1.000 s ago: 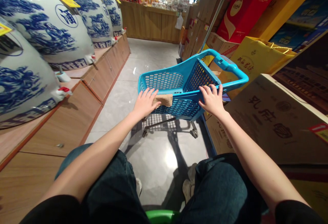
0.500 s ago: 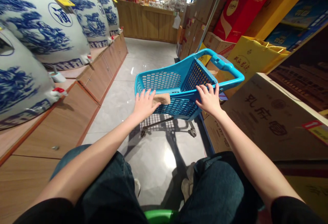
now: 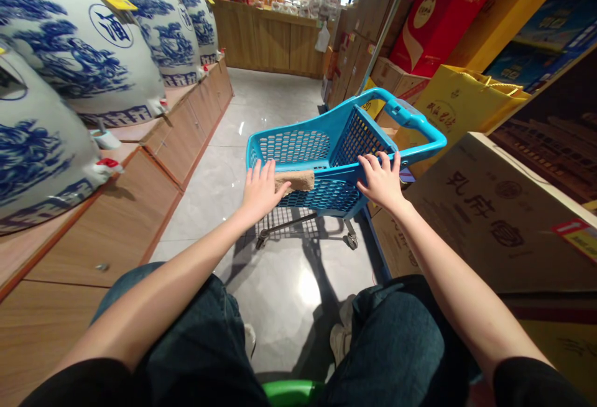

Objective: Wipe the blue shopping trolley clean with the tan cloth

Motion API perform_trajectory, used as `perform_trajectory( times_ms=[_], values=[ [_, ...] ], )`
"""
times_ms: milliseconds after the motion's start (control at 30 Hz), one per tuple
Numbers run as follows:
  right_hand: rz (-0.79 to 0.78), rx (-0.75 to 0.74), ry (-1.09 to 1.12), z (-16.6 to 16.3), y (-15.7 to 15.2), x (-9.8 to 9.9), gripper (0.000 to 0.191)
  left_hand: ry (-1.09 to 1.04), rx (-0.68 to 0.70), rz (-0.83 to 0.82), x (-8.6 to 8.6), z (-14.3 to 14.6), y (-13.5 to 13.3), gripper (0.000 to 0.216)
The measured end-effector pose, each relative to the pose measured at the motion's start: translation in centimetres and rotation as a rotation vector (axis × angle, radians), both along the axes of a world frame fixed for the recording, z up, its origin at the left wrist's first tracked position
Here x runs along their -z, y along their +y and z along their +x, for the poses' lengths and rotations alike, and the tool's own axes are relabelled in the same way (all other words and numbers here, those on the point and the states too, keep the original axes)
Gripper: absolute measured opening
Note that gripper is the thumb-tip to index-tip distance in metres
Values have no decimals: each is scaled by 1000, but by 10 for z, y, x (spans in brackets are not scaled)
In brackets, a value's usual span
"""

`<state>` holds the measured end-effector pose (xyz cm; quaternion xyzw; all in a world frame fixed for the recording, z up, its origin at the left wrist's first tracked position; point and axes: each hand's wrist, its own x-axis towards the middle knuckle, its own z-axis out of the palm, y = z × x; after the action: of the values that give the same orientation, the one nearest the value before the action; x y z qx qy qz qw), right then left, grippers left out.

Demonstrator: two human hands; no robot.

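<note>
Cloth (image 3: pixel 302 180) partly hidden by left grip (image 3: pixel 260 191); green object (image 3: pixel 293 392) cut off below.

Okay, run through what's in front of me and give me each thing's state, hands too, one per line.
Blue cart: upright, side-on
Left hand: fingers spread, at the cart's near rim
Brown cloth: over that rim, partly covered by the left hand
Right hand: fingers spread over the rim
Yellow bag: standing
Cabinet doors: shut
Painted jars: upright
</note>
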<state>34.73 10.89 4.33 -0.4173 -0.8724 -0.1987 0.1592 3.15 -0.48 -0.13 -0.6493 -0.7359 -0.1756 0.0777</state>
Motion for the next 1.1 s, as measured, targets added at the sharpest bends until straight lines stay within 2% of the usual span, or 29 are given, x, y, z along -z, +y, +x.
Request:
perform_trajectory(
  times_ms=[133, 333, 433, 533, 633, 800, 967, 1100],
  values=[
    [4, 26, -13, -2, 0, 0, 64, 37, 121, -5, 0, 15, -6, 70],
    [12, 23, 10, 1, -1, -1, 56, 67, 193, -27, -12, 23, -11, 62],
    [12, 22, 2, 1, 0, -1, 57, 48, 116, -37, -14, 17, -7, 59],
    [8, 23, 6, 1, 0, -1, 58, 59, 53, -72, -11, 21, -8, 69],
    [10, 15, 23, 0, 1, 0, 59, 93, 136, -70, -9, 33, -13, 74],
    [7, 8, 30, 1, 1, 0, 59, 111, 296, -41, -11, 37, -15, 66],
    [1, -4, 45, 1, 0, 0, 61, 80, 139, -23, -11, 25, -7, 71],
    [1, 0, 47, 0, 0, 0, 60, 102, 189, -76, -10, 28, -8, 72]
  ],
)
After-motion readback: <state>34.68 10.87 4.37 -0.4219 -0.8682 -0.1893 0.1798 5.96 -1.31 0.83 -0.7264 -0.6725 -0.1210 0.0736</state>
